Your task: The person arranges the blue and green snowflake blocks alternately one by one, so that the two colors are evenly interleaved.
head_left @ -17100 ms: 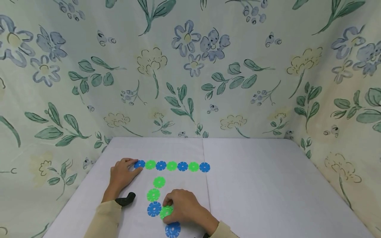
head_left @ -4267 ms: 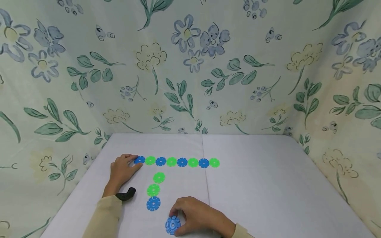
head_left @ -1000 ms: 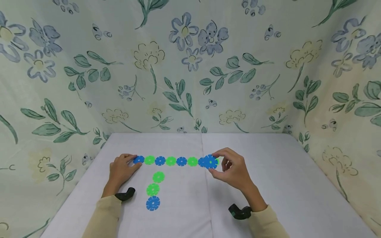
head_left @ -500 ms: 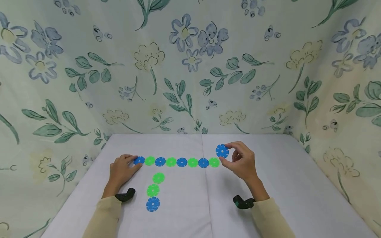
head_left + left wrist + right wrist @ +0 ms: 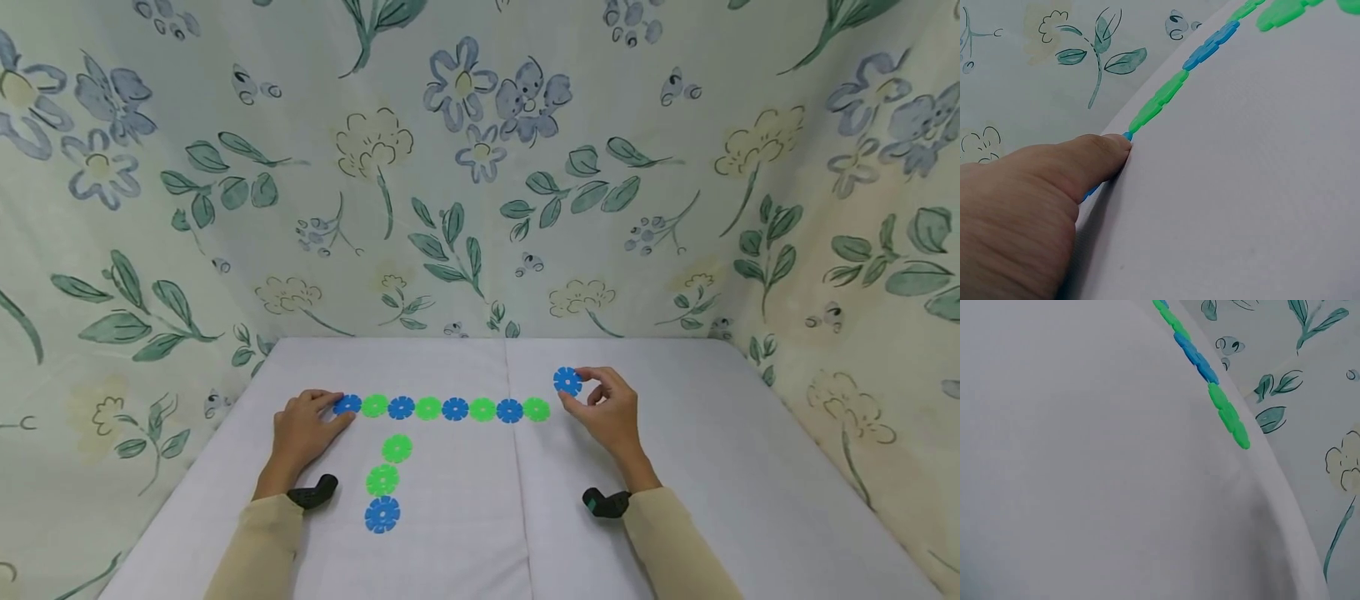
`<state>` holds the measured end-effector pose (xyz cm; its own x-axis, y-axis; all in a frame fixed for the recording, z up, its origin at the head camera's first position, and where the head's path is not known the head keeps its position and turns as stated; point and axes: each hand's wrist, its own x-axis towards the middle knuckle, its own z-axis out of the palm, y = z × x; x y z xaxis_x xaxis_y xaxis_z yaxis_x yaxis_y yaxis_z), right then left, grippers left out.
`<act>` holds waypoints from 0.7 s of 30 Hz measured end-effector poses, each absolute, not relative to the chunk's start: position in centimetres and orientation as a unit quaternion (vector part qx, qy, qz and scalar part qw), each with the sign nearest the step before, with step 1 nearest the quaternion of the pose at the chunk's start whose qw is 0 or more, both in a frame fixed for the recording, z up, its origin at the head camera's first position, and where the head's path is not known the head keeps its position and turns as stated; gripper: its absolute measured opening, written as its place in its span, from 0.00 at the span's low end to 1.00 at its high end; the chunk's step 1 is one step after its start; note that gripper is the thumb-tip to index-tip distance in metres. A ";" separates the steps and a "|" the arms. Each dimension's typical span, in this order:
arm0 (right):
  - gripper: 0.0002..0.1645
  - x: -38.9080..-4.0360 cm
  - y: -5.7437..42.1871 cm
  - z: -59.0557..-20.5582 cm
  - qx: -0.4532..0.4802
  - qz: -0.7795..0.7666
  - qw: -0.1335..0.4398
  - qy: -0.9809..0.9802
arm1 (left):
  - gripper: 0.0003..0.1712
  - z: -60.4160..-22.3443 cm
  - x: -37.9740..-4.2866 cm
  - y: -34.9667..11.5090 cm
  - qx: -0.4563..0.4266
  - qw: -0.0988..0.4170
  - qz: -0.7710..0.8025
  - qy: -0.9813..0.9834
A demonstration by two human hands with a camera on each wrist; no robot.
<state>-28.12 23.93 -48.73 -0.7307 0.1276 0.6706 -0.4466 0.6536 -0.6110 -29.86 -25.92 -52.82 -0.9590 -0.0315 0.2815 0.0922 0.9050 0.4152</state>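
In the head view a row of notched interlocking discs, alternating blue and green, runs left to right across the white table. My left hand (image 5: 302, 427) holds the leftmost blue disc (image 5: 347, 405) by its edges between index finger and thumb; in the left wrist view the thumb (image 5: 1107, 153) hides most of that disc (image 5: 1127, 135). Beyond the right end of the row, my right hand (image 5: 609, 412) pinches another blue disc (image 5: 567, 381), face toward the camera. This disc is up and to the right of the green end disc (image 5: 536, 410), apart from it. The right wrist view shows neither the hand nor its disc.
In front of the row lie two loose green discs, an upper one (image 5: 397, 448) and a lower one (image 5: 382, 480), with a loose blue disc (image 5: 382, 515) nearest me. Floral cloth (image 5: 480, 208) walls the white table (image 5: 675, 467) at the back and sides.
A green disc has joined the row's right end. My right hand has picked up the front blue disc, carried it over that end, then back and right. My left hand stays put.
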 end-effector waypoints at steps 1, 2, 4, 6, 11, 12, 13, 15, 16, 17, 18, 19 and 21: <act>0.26 -28.2 24.0 -49.0 0.085 0.410 0.352 -0.837 | 0.35 -52.8 -29.9 -25.9 -0.016 0.142 -0.217 -0.966; 0.26 -28.4 24.0 -49.2 0.075 0.413 0.349 -0.838 | 0.35 -52.9 -29.9 -25.9 -0.015 0.142 -0.216 -0.966; 0.26 -28.6 24.1 -49.7 0.061 0.419 0.342 -0.839 | 0.35 -52.9 -30.0 -25.9 -0.014 0.141 -0.216 -0.966; 0.25 -28.7 24.1 -50.1 0.047 0.419 0.335 -0.842 | 0.35 -52.9 -30.0 -25.9 -0.014 0.140 -0.215 -0.966; 0.26 -28.7 24.0 -50.8 0.009 0.391 0.318 -0.864 | 0.35 -52.9 -30.0 -26.0 -0.018 0.139 -0.215 -0.966; 0.26 -28.7 24.0 -50.9 0.002 0.386 0.315 -0.867 | 0.35 -52.9 -30.0 -26.0 -0.019 0.139 -0.216 -0.966; 0.26 -28.7 24.0 -51.0 -0.003 0.387 0.311 -0.868 | 0.35 -52.9 -30.0 -26.0 -0.019 0.138 -0.216 -0.966; 0.26 -28.7 24.1 -51.2 -0.017 0.396 0.299 -0.868 | 0.36 -52.9 -30.0 -26.0 -0.019 0.139 -0.215 -0.967; 0.26 -28.7 24.1 -51.3 -0.024 0.403 0.290 -0.868 | 0.36 -52.9 -30.0 -26.0 -0.018 0.140 -0.213 -0.967; 0.26 -28.7 24.1 -51.4 -0.033 0.409 0.279 -0.868 | 0.36 -53.0 -30.0 -26.0 -0.018 0.140 -0.212 -0.967; 0.25 -28.6 24.1 -51.4 -0.041 0.418 0.268 -0.867 | 0.36 -53.0 -30.0 -26.0 -0.019 0.141 -0.212 -0.967; 0.25 -28.6 24.2 -51.5 -0.049 0.424 0.256 -0.868 | 0.36 -53.0 -30.0 -26.0 -0.017 0.141 -0.213 -0.967; 0.25 -28.6 24.2 -51.6 -0.062 0.430 0.234 -0.870 | 0.35 -53.0 -30.0 -26.0 -0.017 0.141 -0.213 -0.967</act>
<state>-28.62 24.18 -51.64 -0.8828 0.3084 0.3542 -0.0943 0.6225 -0.7769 -29.99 -25.97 -53.03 -0.9596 -0.0261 0.2800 0.0937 0.9091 0.4060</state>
